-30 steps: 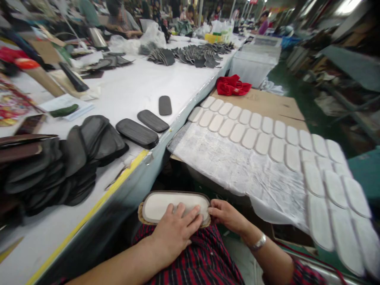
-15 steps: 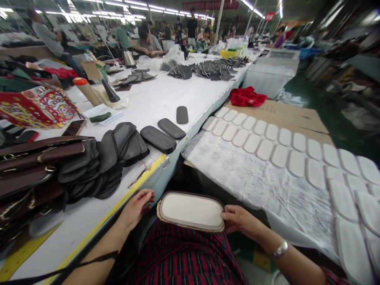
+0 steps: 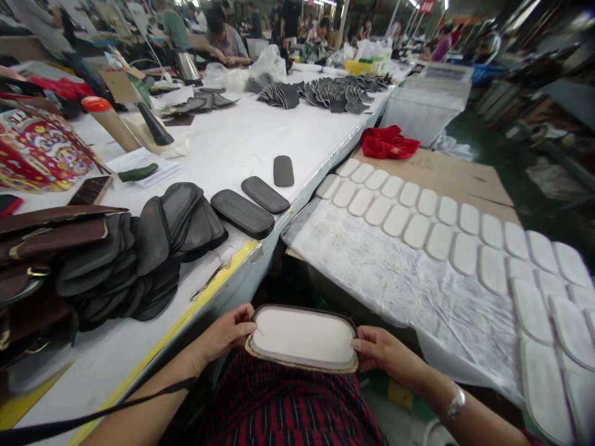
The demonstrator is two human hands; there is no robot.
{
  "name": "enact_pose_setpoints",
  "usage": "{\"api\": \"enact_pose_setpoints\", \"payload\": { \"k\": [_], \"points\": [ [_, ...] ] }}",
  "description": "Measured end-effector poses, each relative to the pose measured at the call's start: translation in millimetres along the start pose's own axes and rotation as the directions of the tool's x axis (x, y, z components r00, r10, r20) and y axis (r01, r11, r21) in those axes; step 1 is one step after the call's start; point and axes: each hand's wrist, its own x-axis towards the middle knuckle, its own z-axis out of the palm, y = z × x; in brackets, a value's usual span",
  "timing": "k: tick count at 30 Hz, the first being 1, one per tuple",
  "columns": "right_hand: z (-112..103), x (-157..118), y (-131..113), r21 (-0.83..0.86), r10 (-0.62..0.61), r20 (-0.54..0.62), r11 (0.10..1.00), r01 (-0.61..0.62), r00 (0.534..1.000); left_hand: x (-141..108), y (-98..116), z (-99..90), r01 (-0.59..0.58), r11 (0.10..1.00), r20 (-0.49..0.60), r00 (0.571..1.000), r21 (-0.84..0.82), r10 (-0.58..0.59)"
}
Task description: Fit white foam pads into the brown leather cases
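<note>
An oval panel (image 3: 302, 336), white-faced with a grey border and a rough tan edge, is held level just above my lap. My left hand (image 3: 238, 328) pinches its left end between thumb and fingers. At the opposite end my right hand (image 3: 374, 348) grips the rim, thumb on top. Left of the panel, on the white table (image 3: 218, 142), lie a stack of dark grey oval pieces (image 3: 242, 212), two smaller dark pieces beyond it, and a fanned heap of dark ovals (image 3: 171, 229).
Rows of white oval pieces (image 3: 441, 241) cover much of a lower surface at right, on plastic sheeting (image 3: 372, 266) and cardboard. A red cloth (image 3: 389, 142) and clear plastic bin (image 3: 425, 102) stand behind. Brown leather bags (image 3: 51, 235) crowd the left edge. Several people work farther back.
My left hand has come in from beside the panel and taken hold of its left end. My right hand keeps its grip. The camera has tipped slightly downward.
</note>
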Motion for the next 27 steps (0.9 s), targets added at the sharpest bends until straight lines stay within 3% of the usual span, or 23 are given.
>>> {"api": "enact_pose_setpoints", "payload": {
  "k": [4,9,12,14,16,19,23,25,27],
  "points": [
    [4.2,-2.1,5.5,-0.032,-0.024,-0.076,0.999,0.021,0.997,-1.1,16.4,8.5,0.012,0.959,0.039,0.999,0.283,-0.024],
    [15.6,-9.1,4.4,-0.045,-0.019,-0.165,0.999,0.011,0.986,-6.7,23.7,4.3,0.029,0.891,0.037,0.998,0.454,-0.051],
    [12.8,-7.4,-2.3,-0.112,-0.036,-0.185,0.994,0.015,0.982,-0.4,30.2,-5.6,-0.079,0.694,0.020,0.996,0.716,0.092],
    [8.3,-3.8,-8.5,-0.211,-0.168,-0.248,0.971,0.117,0.954,6.8,38.2,-0.5,-0.170,0.495,0.057,0.970,0.852,0.236],
    [5.7,1.0,-14.7,-0.323,-0.358,-0.287,0.909,0.262,0.889,15.6,46.7,18.8,-0.267,0.281,0.170,0.930,0.922,0.326],
    [8.8,7.1,-22.2,-0.481,-0.535,-0.178,0.780,0.401,0.826,33.3,55.2,63.3,-0.452,0.012,0.430,0.857,0.892,0.283],
    [17.2,5.4,-26.5,-0.714,-0.676,0.009,0.511,0.478,0.737,55.6,57.0,108.4,-0.575,-0.051,0.577,0.808,0.816,0.121],
    [18.1,1.8,-26.2,-0.762,-0.728,0.064,0.405,0.504,0.682,60.9,56.8,116.1,-0.596,-0.056,0.599,0.798,0.801,0.072],
    [16.6,-1.3,-25.1,-0.798,-0.745,0.119,0.322,0.510,0.657,62.3,56.8,116.7,-0.633,-0.079,0.637,0.769,0.770,0.043]
  ]
}}
